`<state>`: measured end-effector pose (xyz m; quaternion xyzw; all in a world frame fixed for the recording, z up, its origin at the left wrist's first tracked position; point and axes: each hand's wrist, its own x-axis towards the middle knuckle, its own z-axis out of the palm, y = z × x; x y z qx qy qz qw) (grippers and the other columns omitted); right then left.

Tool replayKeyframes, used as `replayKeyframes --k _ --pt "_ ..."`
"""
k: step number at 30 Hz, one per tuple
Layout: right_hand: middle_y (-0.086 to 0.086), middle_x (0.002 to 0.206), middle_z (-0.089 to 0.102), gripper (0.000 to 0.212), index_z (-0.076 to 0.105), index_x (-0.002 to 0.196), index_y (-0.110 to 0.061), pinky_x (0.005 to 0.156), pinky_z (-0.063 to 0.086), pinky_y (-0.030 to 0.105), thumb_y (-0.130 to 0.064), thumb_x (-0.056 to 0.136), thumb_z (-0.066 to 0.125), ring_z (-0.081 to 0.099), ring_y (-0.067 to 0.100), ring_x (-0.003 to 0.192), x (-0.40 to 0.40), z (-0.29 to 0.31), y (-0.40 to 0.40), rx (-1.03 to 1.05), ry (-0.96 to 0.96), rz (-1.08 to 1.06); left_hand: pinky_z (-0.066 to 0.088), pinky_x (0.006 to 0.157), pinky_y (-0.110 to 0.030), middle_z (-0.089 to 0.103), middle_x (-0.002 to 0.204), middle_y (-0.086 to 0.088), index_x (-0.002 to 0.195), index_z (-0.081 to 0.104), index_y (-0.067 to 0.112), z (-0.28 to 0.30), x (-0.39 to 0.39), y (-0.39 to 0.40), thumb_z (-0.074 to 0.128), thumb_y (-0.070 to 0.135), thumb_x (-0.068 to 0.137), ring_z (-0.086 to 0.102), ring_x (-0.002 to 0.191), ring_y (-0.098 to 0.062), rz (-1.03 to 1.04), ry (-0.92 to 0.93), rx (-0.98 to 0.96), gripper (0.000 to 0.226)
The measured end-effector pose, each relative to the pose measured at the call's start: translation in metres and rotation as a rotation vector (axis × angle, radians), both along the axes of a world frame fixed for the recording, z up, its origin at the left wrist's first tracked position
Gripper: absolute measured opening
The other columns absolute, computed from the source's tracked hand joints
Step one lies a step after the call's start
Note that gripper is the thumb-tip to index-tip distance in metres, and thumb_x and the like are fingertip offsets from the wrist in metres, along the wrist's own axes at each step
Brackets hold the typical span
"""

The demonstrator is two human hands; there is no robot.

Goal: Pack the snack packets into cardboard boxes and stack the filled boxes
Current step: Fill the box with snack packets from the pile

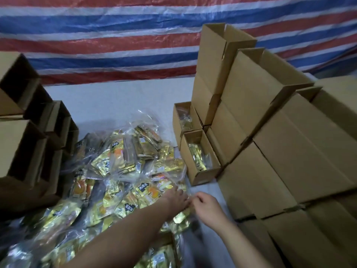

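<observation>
Packet pile (119, 171) mid-table; empty boxes (29, 132) along left edge; stacked boxes (280, 151) right; two open boxes (195, 149) between.

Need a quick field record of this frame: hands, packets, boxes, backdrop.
left hand: reaching into the packet pile, fingers on a clear bag
right hand: fingers curled, pinching the same clear bag's edge
snack packets: gold packets in clear bags, heaped mid-table
open boxes: two small ones right of the pile, both holding packets
closed boxes: stacked at right
empty boxes: stacked at left, openings facing the pile
table: pale surface
backdrop: red, white and blue striped tarp
</observation>
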<state>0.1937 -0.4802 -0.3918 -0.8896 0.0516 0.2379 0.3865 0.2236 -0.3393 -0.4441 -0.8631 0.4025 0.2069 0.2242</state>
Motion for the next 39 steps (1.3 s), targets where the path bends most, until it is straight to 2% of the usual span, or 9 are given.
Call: replayKeyframes --k 4,10,15,20,24,27,31,34,39 --pt "-0.002 0.094 0.070 0.024 0.072 0.094 -0.012 0.068 0.043 0.011 -0.017 0.097 0.049 0.061 0.007 0.083 0.004 -0.003 -0.009 -0.004 -0.011 -0.025 0.025 0.117 -0.049 0.043 0.142 -0.018 0.150 0.027 0.009 0.000 0.001 0.001 0.068 0.036 0.089 0.041 0.130 -0.035 0.010 0.002 -0.056 0.079" --pt "-0.007 0.087 0.069 0.022 0.066 0.082 -0.027 0.068 0.045 0.020 -0.019 0.098 0.053 0.063 0.015 0.086 0.011 0.008 -0.009 0.130 -0.166 -0.330 0.037 0.106 -0.040 0.048 0.126 -0.010 0.131 0.043 0.013 0.048 0.005 0.029 0.076 0.052 0.072 0.046 0.117 -0.028 0.383 0.102 -0.608 0.078" --pt "0.001 0.118 0.066 0.035 0.064 0.123 -0.015 0.093 0.048 0.036 -0.037 0.105 0.043 0.061 0.021 0.112 0.018 0.029 0.005 0.383 -0.144 -0.530 0.050 0.092 -0.027 0.052 0.116 0.009 0.131 0.047 0.026 0.105 0.001 0.060 0.074 0.045 0.069 0.053 0.106 -0.013 0.795 0.141 -1.007 0.070" --pt "0.001 0.137 0.054 0.049 0.051 0.141 -0.020 0.098 0.036 0.033 -0.049 0.104 0.038 0.050 0.023 0.126 0.021 0.057 0.036 0.390 -0.185 -0.529 0.047 0.065 -0.006 0.052 0.097 0.030 0.135 0.044 0.034 0.147 -0.017 0.097 0.068 0.036 0.082 0.060 0.083 0.007 1.058 0.244 -1.315 0.059" --pt "0.003 0.141 0.051 0.056 0.049 0.141 -0.027 0.107 0.039 0.043 -0.062 0.098 0.039 0.051 0.029 0.128 0.007 0.077 0.071 0.455 -0.037 -0.465 0.056 0.085 -0.035 0.067 0.112 0.002 0.137 0.050 0.021 0.164 -0.033 0.114 0.058 0.052 0.090 0.066 0.098 -0.013 1.380 0.296 -1.572 0.056" --pt "-0.001 0.134 0.055 0.064 0.053 0.127 -0.040 0.108 0.042 0.057 -0.078 0.076 0.042 0.054 0.026 0.124 -0.009 0.096 0.102 0.602 0.060 -0.282 0.053 0.067 -0.022 0.069 0.085 0.013 0.116 0.062 0.013 0.175 -0.046 0.119 0.048 0.049 0.100 0.068 0.073 -0.003 1.492 0.380 -1.736 0.042" --pt "-0.003 0.143 0.055 0.100 0.044 0.146 -0.036 0.110 0.042 0.053 -0.083 0.061 0.062 0.053 0.024 0.131 -0.018 0.116 0.129 0.750 0.169 -0.105 0.041 0.081 -0.006 0.059 0.110 0.031 0.123 0.059 0.039 0.183 -0.065 0.117 0.039 0.067 0.096 0.053 0.092 0.026 1.415 0.359 -1.779 0.043" --pt "-0.011 0.125 0.069 0.097 0.055 0.133 -0.035 0.093 0.056 0.035 -0.075 0.049 0.081 0.065 0.010 0.115 -0.025 0.125 0.137 0.891 0.207 -0.068 0.036 0.102 -0.012 0.052 0.137 0.018 0.142 0.052 0.026 0.192 -0.074 0.115 0.027 0.078 0.089 0.046 0.117 0.019 1.358 0.394 -1.858 0.078" --pt "0.008 0.116 0.073 0.076 0.060 0.130 -0.022 0.076 0.060 0.040 -0.047 0.063 0.086 0.070 0.029 0.108 -0.035 0.125 0.144 0.986 0.268 -0.162 0.043 0.102 -0.034 0.067 0.114 0.004 0.116 0.061 0.017 0.198 -0.091 0.109 0.020 0.040 0.108 0.058 0.114 -0.018 1.414 0.458 -1.806 0.048"
